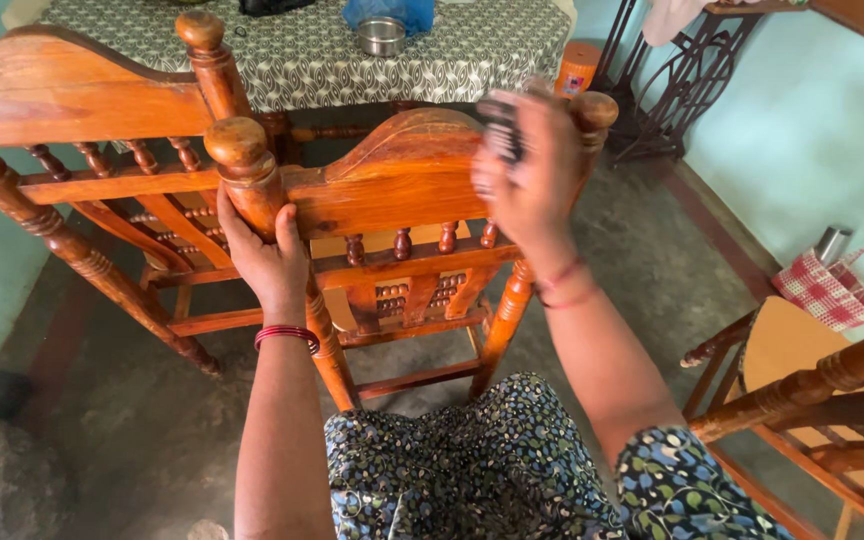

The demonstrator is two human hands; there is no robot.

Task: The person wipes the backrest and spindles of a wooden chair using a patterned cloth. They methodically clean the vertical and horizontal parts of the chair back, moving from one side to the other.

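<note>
A varnished wooden chair (392,180) with turned posts and a carved top rail stands in front of me, its back towards me. My left hand (267,255) grips the chair's left back post just below the round knob. My right hand (527,175) is over the right end of the top rail and holds a dark cloth or brush (500,125), which is blurred by motion. Red bangles ring my left wrist and a pink thread my right.
A second wooden chair (62,110) stands at the left. Behind both is a table with a patterned cloth (312,55) and a steel bowl (382,35). Another chair (812,390), a checked red bag (832,290) and a treadle sewing stand (682,80) are at the right.
</note>
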